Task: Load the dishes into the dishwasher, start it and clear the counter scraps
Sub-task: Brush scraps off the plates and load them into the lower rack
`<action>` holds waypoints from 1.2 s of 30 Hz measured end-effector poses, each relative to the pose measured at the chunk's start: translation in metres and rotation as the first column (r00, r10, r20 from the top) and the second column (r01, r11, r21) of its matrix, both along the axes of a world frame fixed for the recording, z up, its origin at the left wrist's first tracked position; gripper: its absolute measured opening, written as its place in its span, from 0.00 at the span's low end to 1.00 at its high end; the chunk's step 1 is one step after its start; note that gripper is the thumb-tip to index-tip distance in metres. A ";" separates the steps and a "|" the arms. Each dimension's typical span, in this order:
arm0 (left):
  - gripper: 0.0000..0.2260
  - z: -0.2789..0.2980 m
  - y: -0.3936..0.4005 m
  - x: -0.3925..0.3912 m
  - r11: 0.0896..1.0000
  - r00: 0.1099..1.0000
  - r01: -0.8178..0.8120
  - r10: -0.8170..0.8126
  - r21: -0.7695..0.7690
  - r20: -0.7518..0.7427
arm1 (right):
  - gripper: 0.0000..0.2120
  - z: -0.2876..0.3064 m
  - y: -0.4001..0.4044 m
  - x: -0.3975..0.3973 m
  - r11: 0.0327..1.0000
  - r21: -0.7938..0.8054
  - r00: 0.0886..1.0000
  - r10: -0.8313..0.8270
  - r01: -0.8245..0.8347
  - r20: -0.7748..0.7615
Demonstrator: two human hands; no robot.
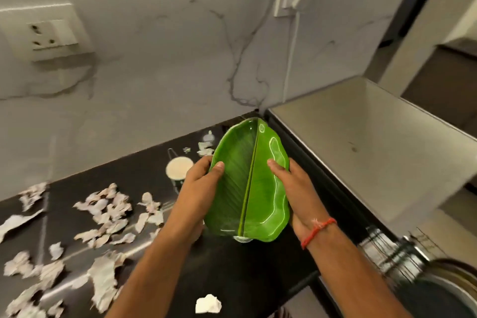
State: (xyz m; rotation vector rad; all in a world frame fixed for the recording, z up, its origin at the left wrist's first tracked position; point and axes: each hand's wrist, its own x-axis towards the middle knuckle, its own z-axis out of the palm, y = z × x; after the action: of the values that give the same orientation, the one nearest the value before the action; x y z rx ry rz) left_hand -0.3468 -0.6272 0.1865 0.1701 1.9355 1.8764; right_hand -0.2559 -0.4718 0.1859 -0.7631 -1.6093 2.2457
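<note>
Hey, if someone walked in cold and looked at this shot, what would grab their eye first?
The glossy green leaf-shaped plate at centre, held above the black counter with the left hand and right hand gripping its two long edges. Next, the pale torn paper scraps strewn over the counter's left half. Then the red thread bracelet on the right wrist.

Hidden and blurred bits

Your plate covers something pale beneath it; the scraps blur at left, and the metal dishes smear off the lower right edge.
</note>
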 end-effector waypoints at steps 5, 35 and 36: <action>0.09 0.003 0.048 0.025 0.986 0.986 0.161 -0.162 0.043 0.042 | 0.11 0.008 0.026 0.041 0.979 0.029 0.979 -0.205 0.204 0.020; 0.11 -0.034 0.322 0.271 0.644 0.659 0.753 -0.736 -0.136 0.159 | 0.12 -0.030 0.217 0.353 0.625 -0.259 0.668 -0.733 0.736 0.128; 0.11 -0.036 0.328 0.273 0.626 0.644 0.765 -0.746 -0.152 0.168 | 0.12 -0.035 0.221 0.356 0.613 -0.263 0.658 -0.739 0.745 0.141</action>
State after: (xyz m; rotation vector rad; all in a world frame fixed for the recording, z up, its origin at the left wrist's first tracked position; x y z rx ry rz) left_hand -0.0737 -0.2989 0.1501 0.7090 1.5962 1.0754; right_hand 0.1002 -0.2503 0.1514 -1.2514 -0.6953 1.8266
